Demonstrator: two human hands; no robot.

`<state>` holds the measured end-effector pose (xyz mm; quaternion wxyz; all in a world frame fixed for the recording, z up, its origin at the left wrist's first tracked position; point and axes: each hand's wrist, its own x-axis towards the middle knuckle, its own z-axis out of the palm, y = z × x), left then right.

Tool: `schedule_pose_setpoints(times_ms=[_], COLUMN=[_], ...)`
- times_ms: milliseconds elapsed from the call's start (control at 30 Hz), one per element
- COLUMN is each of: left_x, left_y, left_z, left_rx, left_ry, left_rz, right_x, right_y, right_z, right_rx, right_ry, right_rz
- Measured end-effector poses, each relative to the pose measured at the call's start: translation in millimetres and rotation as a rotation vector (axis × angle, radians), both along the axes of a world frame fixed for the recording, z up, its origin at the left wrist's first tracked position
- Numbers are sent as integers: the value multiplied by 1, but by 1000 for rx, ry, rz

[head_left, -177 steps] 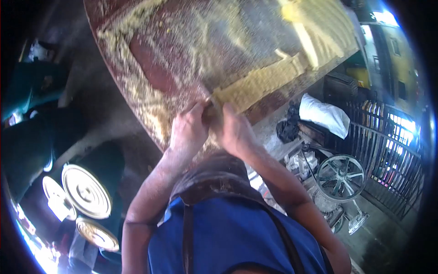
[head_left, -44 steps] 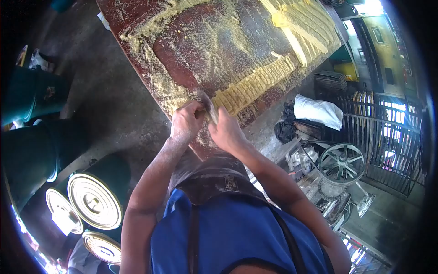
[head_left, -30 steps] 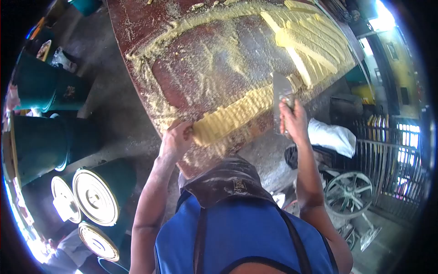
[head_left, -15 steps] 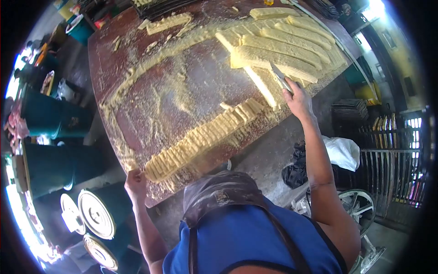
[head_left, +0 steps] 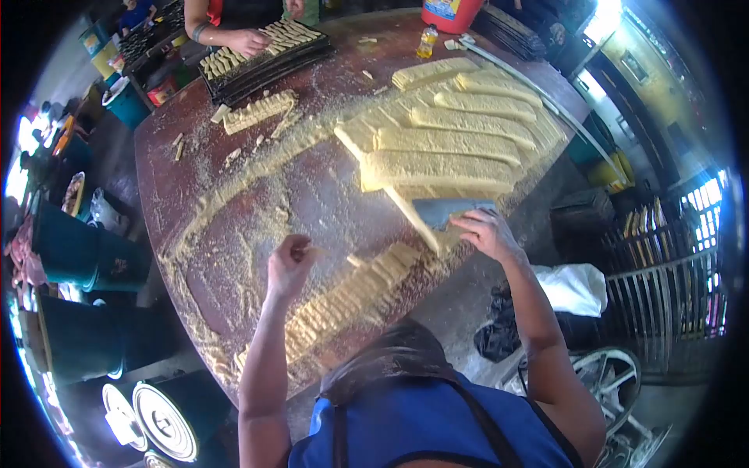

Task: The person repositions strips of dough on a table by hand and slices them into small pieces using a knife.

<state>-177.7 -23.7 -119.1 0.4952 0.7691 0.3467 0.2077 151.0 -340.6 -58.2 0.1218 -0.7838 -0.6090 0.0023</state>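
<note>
A yellow-painted wall (head_left: 667, 86) stands at two o'clock; at three, a dark grille of upright metal bars (head_left: 655, 296). Grey floor (head_left: 677, 402) lies at four, white light (head_left: 17, 183) glares at nine.

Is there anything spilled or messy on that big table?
Yes! Pale yellow crumbs are scattered across the brown table, and a loose dough scrap lies toward its left edge, looking stray beside the neatly lined-up dough slabs.

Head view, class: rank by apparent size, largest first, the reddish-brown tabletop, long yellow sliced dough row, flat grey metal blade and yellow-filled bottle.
Reddish-brown tabletop
Long yellow sliced dough row
Flat grey metal blade
Yellow-filled bottle
</note>
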Motion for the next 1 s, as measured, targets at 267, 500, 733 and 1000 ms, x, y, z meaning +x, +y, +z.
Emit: schedule_pose_setpoints(times_ms=[267,500,733,1000], left_x=[202,258,56,-233], left_y=[49,44,28,-66], left_z=[-15,102,58,6], left_rx=[-102,-7,549,459], left_ry=[-47,-367,209,415], left_rz=[163,73,152,505], right_x=[56,58,0,-101], right_y=[31,51,44,48], right_z=[-42,-24,-16,-83], right_rx=[-82,-35,206,32], right_ry=[244,300,421,406], right_rz=[-27,-23,194,183])
